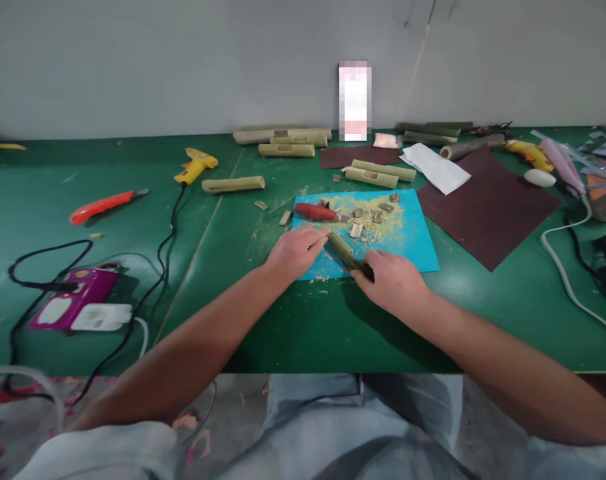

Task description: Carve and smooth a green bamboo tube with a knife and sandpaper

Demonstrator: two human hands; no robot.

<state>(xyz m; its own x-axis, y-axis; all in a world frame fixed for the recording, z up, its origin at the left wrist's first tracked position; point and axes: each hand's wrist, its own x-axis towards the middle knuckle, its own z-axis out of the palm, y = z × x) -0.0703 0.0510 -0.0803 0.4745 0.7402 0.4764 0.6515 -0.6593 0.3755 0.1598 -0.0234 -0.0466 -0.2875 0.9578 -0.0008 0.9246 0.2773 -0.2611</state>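
A short bamboo tube (341, 248) with an opening cut in it lies at a slant between my hands, over the front of a blue sheet (419, 233). My left hand (297, 252) is closed on its far end. Around the near end, the fingers of my right hand (393, 277) are wrapped. Just behind my left hand rests a carving tool with a red handle (315, 212), its blade pointing right. Bamboo chips (357, 230) and pale shavings cover much of the sheet.
More cut bamboo tubes (287, 151) lie along the back. Dark sandpaper (490, 213) and white paper (435, 168) are on the right. To the left are an orange utility knife (105, 207), a yellow glue gun (195, 167) and a purple power strip (80, 297) with cords.
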